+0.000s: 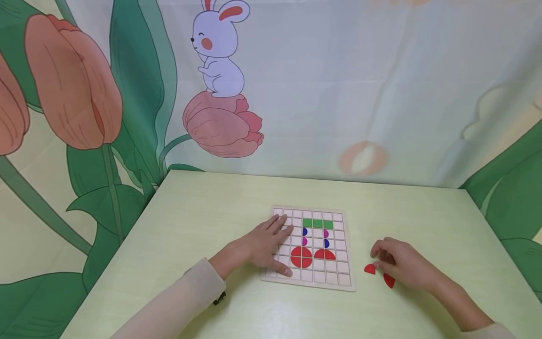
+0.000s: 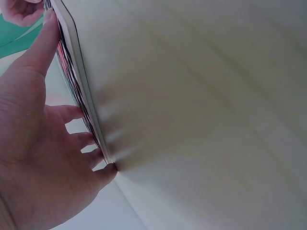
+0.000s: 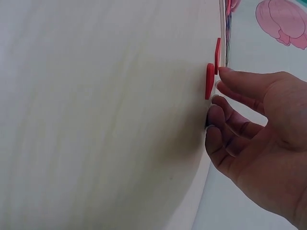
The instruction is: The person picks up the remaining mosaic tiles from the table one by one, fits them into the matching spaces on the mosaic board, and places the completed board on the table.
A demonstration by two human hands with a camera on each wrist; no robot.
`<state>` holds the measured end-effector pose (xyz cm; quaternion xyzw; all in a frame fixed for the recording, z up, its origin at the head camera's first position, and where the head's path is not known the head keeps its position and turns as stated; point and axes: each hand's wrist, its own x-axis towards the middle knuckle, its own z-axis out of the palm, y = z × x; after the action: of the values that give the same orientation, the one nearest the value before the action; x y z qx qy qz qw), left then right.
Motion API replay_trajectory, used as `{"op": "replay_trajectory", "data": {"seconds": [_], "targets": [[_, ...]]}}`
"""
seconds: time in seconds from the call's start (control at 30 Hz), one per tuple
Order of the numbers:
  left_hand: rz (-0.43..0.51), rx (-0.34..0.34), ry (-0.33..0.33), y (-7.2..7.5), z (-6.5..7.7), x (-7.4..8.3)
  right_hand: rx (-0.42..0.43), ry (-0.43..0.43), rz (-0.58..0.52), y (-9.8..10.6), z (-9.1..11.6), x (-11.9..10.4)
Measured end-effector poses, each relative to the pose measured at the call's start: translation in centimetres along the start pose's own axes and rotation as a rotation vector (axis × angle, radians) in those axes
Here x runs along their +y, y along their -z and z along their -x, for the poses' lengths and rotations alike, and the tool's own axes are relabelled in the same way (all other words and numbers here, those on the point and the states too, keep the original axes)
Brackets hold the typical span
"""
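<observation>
My left hand point(image 1: 264, 242) rests with spread fingers on the left side of a square wooden grid board point(image 1: 313, 278), its thumb at the near edge. Green squares point(image 1: 317, 223), small blue point(image 1: 326, 243) and magenta point(image 1: 325, 233) half-round pieces and red quarter-round pieces point(image 1: 301, 257) sit in the board's cells. To the right of the board, my right hand point(image 1: 402, 263) hovers low with loosely bent fingers, a gap showing between thumb and index finger. Two loose red pieces lie by it: one point(image 1: 370, 269) at the thumb tip, the other point(image 1: 389, 281) partly under the hand.
The board and loose pieces lie on a pale wood-grain table point(image 1: 211, 202). Behind it hangs a curtain point(image 1: 305, 94) printed with tulips and a white rabbit. A dark band point(image 1: 219, 298) shows under the left sleeve.
</observation>
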<state>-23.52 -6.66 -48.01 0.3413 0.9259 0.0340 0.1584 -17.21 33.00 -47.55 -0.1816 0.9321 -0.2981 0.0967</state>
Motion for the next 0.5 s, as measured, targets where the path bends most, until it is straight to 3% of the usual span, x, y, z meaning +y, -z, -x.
{"op": "replay_trajectory", "data": {"seconds": [0.5], "targets": [[0.0,-0.004,0.001,-0.03,-0.03,-0.03,0.015,0.063,0.07,-0.22,0.34,-0.21]]}}
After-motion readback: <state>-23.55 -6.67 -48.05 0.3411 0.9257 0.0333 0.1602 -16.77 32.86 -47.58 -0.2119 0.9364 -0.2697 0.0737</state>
